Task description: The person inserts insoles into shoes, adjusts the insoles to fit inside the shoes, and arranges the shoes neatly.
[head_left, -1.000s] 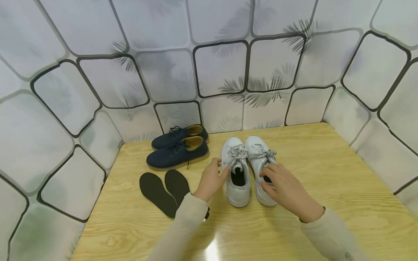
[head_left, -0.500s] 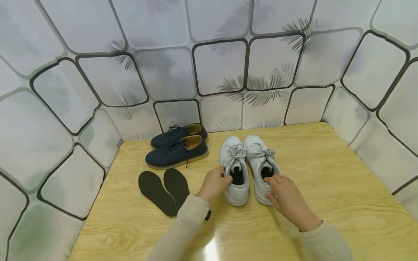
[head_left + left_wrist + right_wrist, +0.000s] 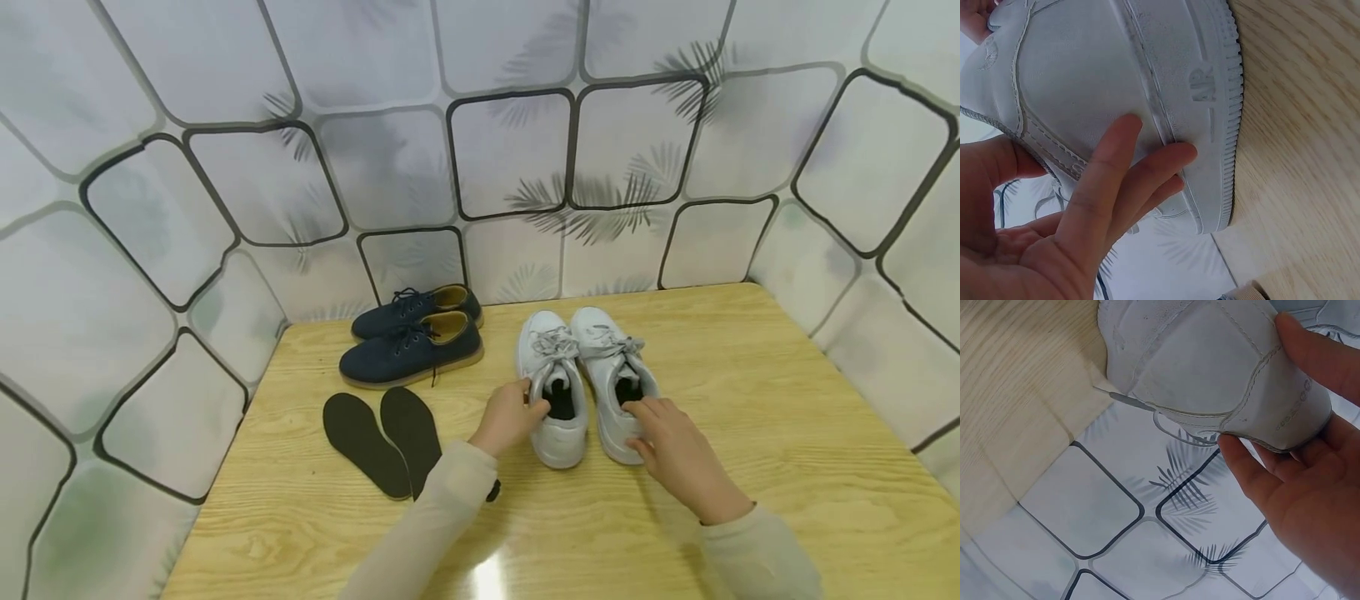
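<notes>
Two white lace-up sneakers stand side by side on the wooden surface, toes toward the wall, dark inside. My left hand (image 3: pixel 507 421) holds the left sneaker (image 3: pixel 561 448) by its outer side. In the left wrist view the thumb hooks over the collar while fingers (image 3: pixel 1094 194) lie against the side, near the "AIR" lettering on the sole. My right hand (image 3: pixel 681 457) grips the heel of the right sneaker (image 3: pixel 615 435). The right wrist view shows its thumb (image 3: pixel 1319 356) on one side of the heel, with the fingers at the collar's edge.
Left of the sneakers lie two dark insoles (image 3: pixel 367 446), the right one partly covered by my left sleeve (image 3: pixel 450 492). A pair of navy lace-up shoes (image 3: pixel 397 357) stands behind them. A patterned wall (image 3: pixel 510 167) borders the wooden surface (image 3: pixel 750 375) at the back and sides.
My right hand has gone from the right sneaker's opening back to its heel. Both sneakers have shifted slightly right, heels more than toes. My left hand has moved along with the left sneaker.
</notes>
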`<state>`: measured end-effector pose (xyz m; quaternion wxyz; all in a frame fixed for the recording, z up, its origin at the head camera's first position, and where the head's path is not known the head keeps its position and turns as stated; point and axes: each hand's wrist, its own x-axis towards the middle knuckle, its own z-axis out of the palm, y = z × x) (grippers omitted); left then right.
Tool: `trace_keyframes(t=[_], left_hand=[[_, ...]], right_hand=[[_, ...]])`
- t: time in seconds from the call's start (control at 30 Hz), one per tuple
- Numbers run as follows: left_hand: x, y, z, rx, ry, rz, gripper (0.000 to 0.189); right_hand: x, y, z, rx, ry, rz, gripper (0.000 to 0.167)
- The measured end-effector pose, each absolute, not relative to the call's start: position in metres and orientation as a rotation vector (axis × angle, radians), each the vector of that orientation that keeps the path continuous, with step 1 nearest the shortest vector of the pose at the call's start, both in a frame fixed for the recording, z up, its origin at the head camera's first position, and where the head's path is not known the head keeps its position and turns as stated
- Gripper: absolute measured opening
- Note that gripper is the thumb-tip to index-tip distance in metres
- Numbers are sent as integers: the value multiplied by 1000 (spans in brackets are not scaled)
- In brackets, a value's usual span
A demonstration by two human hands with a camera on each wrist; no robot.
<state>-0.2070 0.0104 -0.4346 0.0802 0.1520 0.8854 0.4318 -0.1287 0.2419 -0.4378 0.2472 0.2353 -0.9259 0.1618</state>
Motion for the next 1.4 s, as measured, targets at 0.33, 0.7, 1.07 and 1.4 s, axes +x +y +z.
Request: trace_keyframes(t=[0.33,0.7,1.07,1.4], left_hand=[[-209,19,-437,468,2661,1332,20],[-207,22,-436,450,2653,1319,19],[-206,22,-436,412,2641,1299,28],[-209,10,-447,440,2560,1297,56]], right_hand=[[-129,249,-437,611,-2531,461,50],[-128,248,-432,574,-2584,457,50],[-129,248,-430,539,-2640,433,46],[-129,245,-430,528,-2672,462,45]])
